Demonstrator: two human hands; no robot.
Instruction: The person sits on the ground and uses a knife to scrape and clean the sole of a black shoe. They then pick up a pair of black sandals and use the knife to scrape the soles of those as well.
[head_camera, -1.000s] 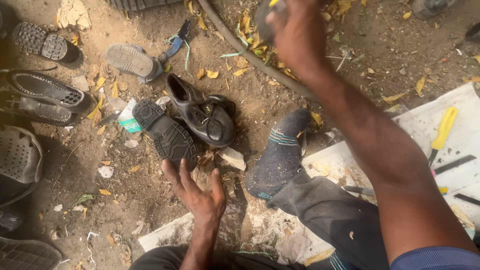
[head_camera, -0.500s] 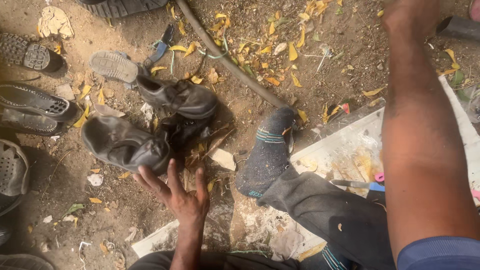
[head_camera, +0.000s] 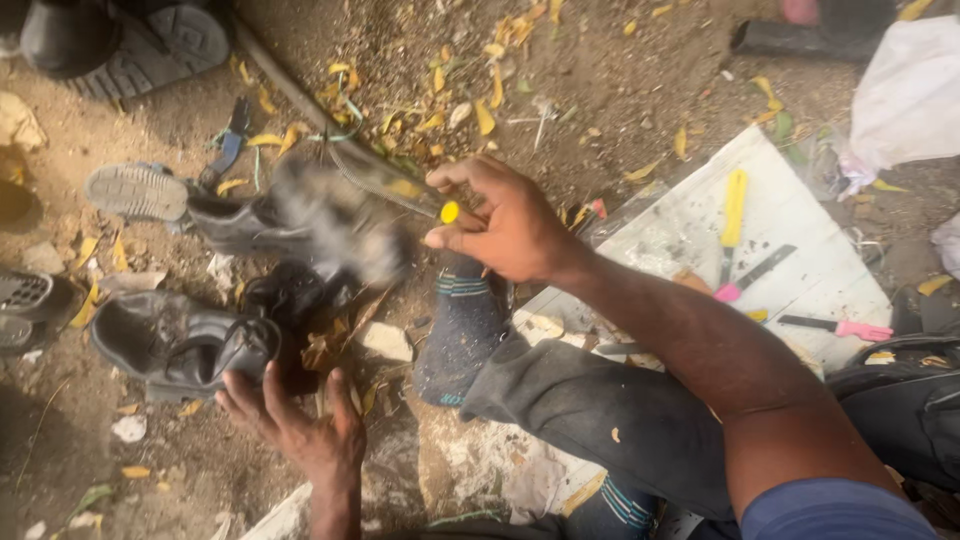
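A worn black leather shoe (head_camera: 180, 340) with laces lies on its side on the dusty ground. The left hand (head_camera: 295, 425) has its fingers (head_camera: 240, 395) spread wide, tips touching the shoe's opening. The right hand (head_camera: 505, 225) is curled tight around a brush (head_camera: 340, 215) with a yellow-tipped handle, its blurred bristles just above a second black shoe (head_camera: 245, 225).

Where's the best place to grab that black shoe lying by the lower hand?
Probably by the open collar at the heel. The black shoe lies upright on the dirt with its mouth facing up, and the left hand already sits just below it, fingers near the laces. Coming from that near side, fingers could hook inside the opening with the thumb outside. The smooth rounded toe looks harder to pinch.
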